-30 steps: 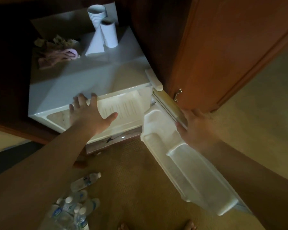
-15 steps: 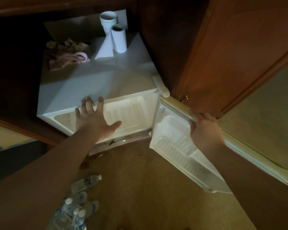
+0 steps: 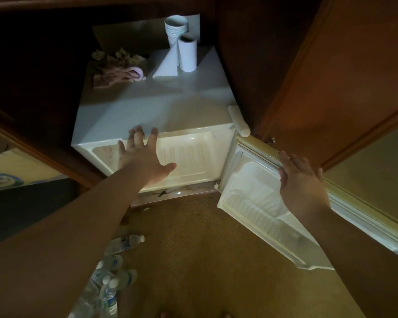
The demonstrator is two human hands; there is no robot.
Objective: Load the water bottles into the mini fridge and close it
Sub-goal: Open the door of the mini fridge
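A white mini fridge (image 3: 152, 111) stands inside a dark wooden cabinet, its door (image 3: 257, 214) swung wide open to the right. My left hand (image 3: 143, 159) rests with spread, straight fingers on the front top edge of the fridge. My right hand (image 3: 301, 182) lies on the top edge of the open door with fingers extended. Several clear water bottles (image 3: 115, 267) lie in a heap on the carpet at the lower left, under my left forearm. The inside of the fridge that shows is a pale ribbed panel (image 3: 189, 154).
On the fridge top sit stacked white paper cups (image 3: 176, 28), a paper roll (image 3: 187, 53), a folded white sheet (image 3: 168, 65) and a pink cloth (image 3: 120, 75). A wooden cabinet door (image 3: 331, 76) stands open on the right. Tan carpet (image 3: 193, 249) covers the floor.
The fridge door has swung further open to the right with my right hand on its top edge. My left hand has stayed on the fridge's front edge. The view shifted.
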